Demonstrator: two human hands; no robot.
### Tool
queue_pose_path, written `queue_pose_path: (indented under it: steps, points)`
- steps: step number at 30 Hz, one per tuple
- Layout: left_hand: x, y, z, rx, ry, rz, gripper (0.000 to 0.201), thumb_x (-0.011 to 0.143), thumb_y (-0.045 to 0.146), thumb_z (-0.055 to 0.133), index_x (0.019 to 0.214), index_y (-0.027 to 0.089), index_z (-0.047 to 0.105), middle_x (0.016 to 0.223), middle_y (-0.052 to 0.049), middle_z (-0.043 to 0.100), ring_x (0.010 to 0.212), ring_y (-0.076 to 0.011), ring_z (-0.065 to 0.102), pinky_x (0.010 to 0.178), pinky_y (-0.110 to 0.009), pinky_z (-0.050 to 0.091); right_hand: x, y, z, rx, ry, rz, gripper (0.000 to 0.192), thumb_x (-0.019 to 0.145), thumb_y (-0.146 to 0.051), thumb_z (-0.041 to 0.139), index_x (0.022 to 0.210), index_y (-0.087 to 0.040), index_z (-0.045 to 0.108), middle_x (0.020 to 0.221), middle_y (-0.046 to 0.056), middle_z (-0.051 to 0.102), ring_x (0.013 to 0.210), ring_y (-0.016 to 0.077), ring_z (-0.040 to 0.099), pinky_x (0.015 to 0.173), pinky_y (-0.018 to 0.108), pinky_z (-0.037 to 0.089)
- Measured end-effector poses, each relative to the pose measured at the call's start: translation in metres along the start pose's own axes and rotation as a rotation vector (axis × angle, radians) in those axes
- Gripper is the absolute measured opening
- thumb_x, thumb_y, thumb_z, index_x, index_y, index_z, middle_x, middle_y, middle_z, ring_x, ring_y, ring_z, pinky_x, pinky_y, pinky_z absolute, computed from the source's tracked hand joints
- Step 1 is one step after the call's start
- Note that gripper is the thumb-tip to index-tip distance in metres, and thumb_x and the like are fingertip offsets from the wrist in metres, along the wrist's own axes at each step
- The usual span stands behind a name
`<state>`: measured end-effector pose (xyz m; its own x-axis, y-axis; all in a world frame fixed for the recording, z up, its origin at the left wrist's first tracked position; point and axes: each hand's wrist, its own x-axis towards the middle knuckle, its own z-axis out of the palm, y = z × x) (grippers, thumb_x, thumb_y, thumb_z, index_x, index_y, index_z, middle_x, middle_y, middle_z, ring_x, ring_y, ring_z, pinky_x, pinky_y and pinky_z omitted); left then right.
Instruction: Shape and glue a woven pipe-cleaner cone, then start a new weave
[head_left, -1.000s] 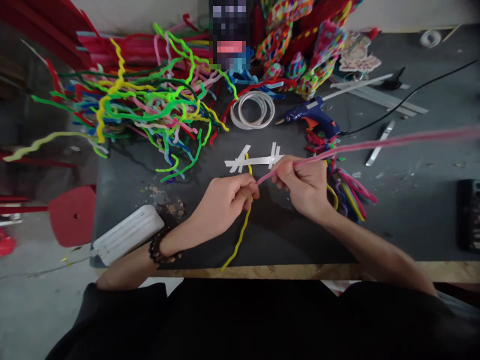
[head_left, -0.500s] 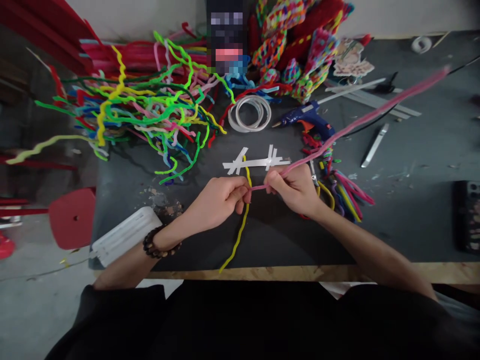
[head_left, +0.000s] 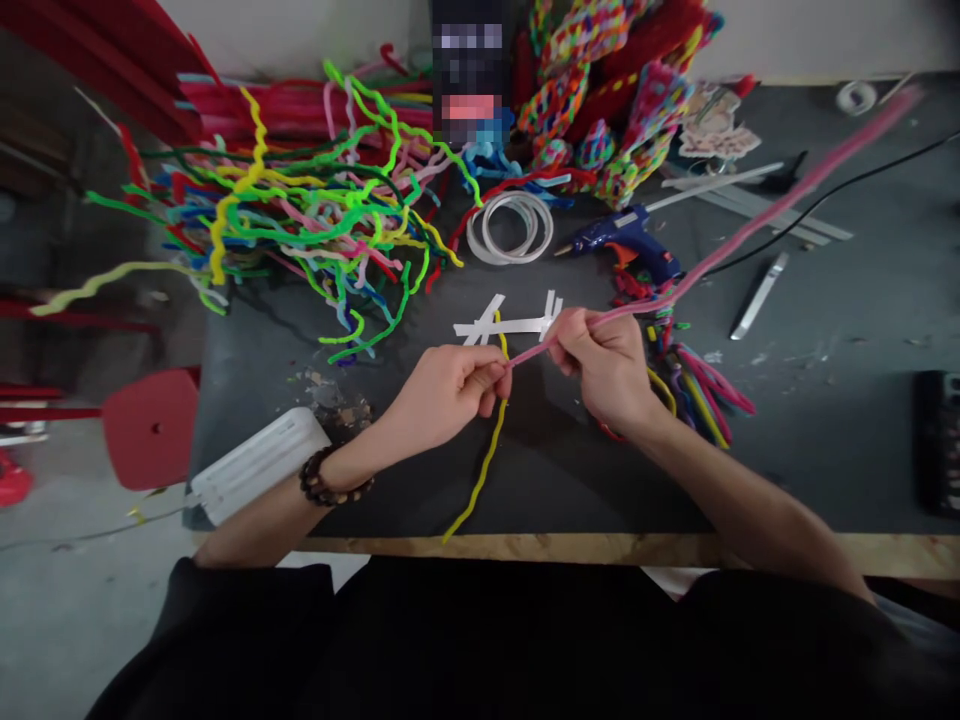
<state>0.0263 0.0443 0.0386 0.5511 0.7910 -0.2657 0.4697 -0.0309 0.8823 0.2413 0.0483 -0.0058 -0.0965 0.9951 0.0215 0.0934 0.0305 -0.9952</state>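
Pink strand [head_left: 709, 266] in curled right hand [head_left: 609, 365]

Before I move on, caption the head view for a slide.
Left hand and right hand hold a pink chenille stem over a dark table.

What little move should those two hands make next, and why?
Perhaps the right hand should bend the pink strand around the yellow strand. The left hand pinches the pink one where the yellow one passes its fingers, the right grips it a little further along, and a long pink stretch trails free beyond.
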Motion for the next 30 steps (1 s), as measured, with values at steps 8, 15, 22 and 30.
queue_pose_path:
  steps: [8, 15, 22, 30]
  points:
    - [0.007, -0.019, 0.004, -0.297, -0.040, -0.134, 0.025, 0.107, 0.029, 0.047, 0.100, 0.016, 0.067, 0.082, -0.004, 0.072, 0.065, -0.0105, 0.057, 0.063, -0.024, 0.046, 0.005, 0.014, -0.007, 0.050, 0.069, 0.089, 0.067, 0.098, -0.077, 0.048, 0.063, -0.022, 0.064, 0.054, 0.000, 0.053, 0.047, 0.0105, 0.044, 0.044, 0.029, 0.030]
    - [0.009, -0.024, 0.007, -0.274, -0.137, -0.143, 0.022, 0.105, 0.026, 0.048, 0.099, 0.017, 0.067, 0.078, -0.002, 0.071, 0.058, -0.0084, 0.055, 0.056, -0.022, 0.043, -0.004, 0.008, -0.006, -0.131, -0.205, 0.030, 0.051, 0.100, -0.063, 0.061, 0.074, -0.020, 0.070, 0.060, -0.002, 0.057, 0.054, 0.0097, 0.048, 0.053, 0.028, 0.035]
    - [0.011, -0.022, 0.006, -0.307, -0.126, -0.151, 0.016, 0.102, 0.025, 0.055, 0.099, 0.016, 0.068, 0.085, -0.004, 0.075, 0.064, -0.0092, 0.059, 0.061, -0.022, 0.047, 0.001, 0.004, -0.009, -0.254, 0.000, -0.034, 0.059, 0.104, -0.060, 0.056, 0.060, -0.020, 0.062, 0.055, -0.001, 0.056, 0.051, 0.0096, 0.047, 0.052, 0.029, 0.033]
    - [0.012, -0.023, -0.005, 0.138, 0.022, -0.098, 0.020, 0.099, 0.022, 0.056, 0.089, 0.018, 0.072, 0.078, -0.001, 0.078, 0.065, -0.0119, 0.066, 0.063, -0.025, 0.044, 0.006, 0.016, -0.014, -0.112, -0.001, 0.051, 0.060, 0.101, -0.065, 0.057, 0.063, -0.020, 0.068, 0.054, 0.000, 0.058, 0.049, 0.0095, 0.048, 0.048, 0.028, 0.034]
